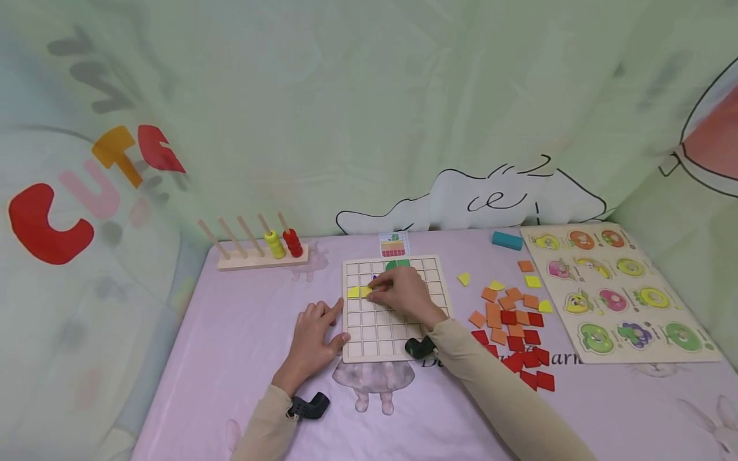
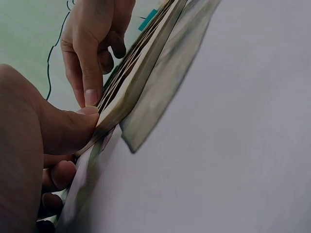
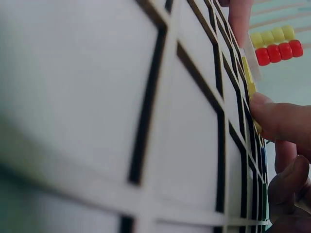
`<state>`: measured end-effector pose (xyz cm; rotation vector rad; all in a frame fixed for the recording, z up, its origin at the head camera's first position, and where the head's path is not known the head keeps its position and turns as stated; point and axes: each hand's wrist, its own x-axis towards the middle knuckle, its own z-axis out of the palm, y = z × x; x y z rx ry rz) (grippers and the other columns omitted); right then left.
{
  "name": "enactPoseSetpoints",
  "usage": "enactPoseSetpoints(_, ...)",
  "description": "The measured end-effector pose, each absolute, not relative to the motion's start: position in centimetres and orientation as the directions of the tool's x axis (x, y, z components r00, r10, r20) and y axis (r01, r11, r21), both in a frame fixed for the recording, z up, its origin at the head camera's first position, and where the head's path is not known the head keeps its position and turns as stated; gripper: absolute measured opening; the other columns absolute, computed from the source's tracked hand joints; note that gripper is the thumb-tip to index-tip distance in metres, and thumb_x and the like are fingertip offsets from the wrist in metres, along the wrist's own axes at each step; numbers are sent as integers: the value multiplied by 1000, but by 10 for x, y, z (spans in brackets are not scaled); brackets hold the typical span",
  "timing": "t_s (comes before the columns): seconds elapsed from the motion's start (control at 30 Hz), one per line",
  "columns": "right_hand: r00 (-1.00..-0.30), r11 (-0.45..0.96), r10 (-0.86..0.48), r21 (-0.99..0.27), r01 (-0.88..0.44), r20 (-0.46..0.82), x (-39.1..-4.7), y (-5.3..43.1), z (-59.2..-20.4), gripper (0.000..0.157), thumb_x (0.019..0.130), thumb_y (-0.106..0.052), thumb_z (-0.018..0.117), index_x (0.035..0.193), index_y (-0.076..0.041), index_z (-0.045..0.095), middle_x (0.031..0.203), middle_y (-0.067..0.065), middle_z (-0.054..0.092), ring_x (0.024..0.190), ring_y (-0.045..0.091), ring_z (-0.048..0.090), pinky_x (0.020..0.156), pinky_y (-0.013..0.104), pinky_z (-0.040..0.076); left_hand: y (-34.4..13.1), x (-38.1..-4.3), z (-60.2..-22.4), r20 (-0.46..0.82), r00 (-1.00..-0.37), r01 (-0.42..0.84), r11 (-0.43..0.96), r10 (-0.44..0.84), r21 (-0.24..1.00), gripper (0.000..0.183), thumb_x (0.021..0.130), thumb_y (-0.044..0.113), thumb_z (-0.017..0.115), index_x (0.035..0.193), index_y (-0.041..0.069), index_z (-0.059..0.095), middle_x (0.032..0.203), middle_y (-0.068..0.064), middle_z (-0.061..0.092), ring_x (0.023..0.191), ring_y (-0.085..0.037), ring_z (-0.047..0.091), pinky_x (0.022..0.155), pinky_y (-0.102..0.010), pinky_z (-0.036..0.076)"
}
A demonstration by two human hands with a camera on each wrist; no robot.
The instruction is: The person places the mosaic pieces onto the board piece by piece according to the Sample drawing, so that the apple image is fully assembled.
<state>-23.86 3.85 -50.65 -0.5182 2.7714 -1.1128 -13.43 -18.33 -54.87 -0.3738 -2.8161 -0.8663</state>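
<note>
I read the square wooden grid board [image 1: 354,336] as pale cream, ruled into squares, with flat yellow tiles [image 1: 353,292] and a rounded green piece [image 1: 403,264] on it. The loose flat square tiles come through to me as orange [image 1: 493,314] and red [image 1: 546,381]. I also pick out round yellow beads [image 1: 277,246], round red beads [image 1: 293,243], a teal oblong block [image 1: 507,241], beige cloth sleeves [image 1: 501,384] and a lilac tablecloth [image 1: 230,346] printed with greyish animal figures.
</note>
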Motion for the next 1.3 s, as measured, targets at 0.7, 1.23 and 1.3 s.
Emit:
enactPoseSetpoints(0.7, -910, 699, -414, -639, -321, 4, -237, 36, -498, 28, 85, -22, 90, 110, -12, 85, 78, -5, 71, 68, 7, 56, 60, 25, 41, -183, -133, -547, 226, -957, 277, 794, 180, 541, 68, 88, 24, 78, 150, 4, 59, 93, -1, 54, 89, -18, 42, 82, -38, 32)
enactPoseSetpoints(1.23, -874, 647, -486, -674, -355, -6, -250, 56, -495, 29, 91, -21, 84, 118, -12, 82, 82, -4, 72, 69, 10, 54, 64, 26, 42, -183, -133, -547, 234, -956, 279, 791, 176, 544, 69, 87, 25, 78, 150, 4, 60, 93, -1, 55, 90, -18, 43, 83, -37, 32)
enactPoseSetpoints(1.3, -893, 648, -450, -686, -331, 6, -255, 70, -493, 26, 92, -20, 82, 116, -10, 83, 83, -1, 71, 67, 13, 53, 61, 26, 40, -182, -133, -548, 230, -958, 274, 790, 173, 548, 69, 87, 24, 78, 150, 4, 59, 93, -1, 55, 90, -18, 43, 83, -37, 31)
